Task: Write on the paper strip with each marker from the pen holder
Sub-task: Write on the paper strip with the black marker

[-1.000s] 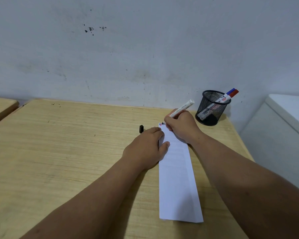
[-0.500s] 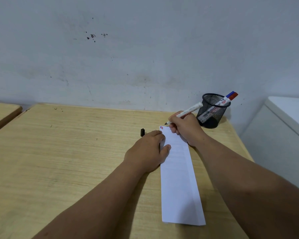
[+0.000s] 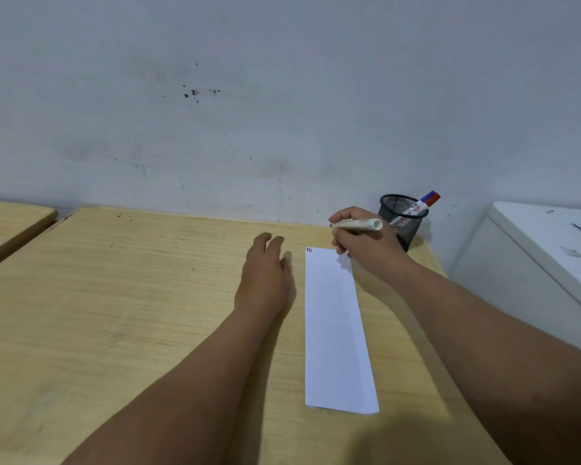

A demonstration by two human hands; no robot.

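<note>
A long white paper strip [image 3: 332,330] lies on the wooden desk [image 3: 131,313], with small red and blue marks [image 3: 309,250] at its far left corner. My right hand [image 3: 366,246] hovers above the strip's far end and grips a white uncapped marker [image 3: 358,224], held level with its tip pointing left. My left hand [image 3: 265,273] rests flat on the desk just left of the strip, fingers stretched forward. The black mesh pen holder [image 3: 401,216] stands at the desk's far right corner, with a blue-capped and a red-capped marker [image 3: 428,199] leaning out of it.
A stained grey wall runs behind the desk. A white cabinet [image 3: 534,263] stands close on the right. Another wooden desk [image 3: 10,223] adjoins on the left. A small black cap seen earlier is hidden under my left hand.
My left hand slid left off the strip and now covers the spot where the black cap lay. My right hand lifted the marker off the paper and turned it level.
</note>
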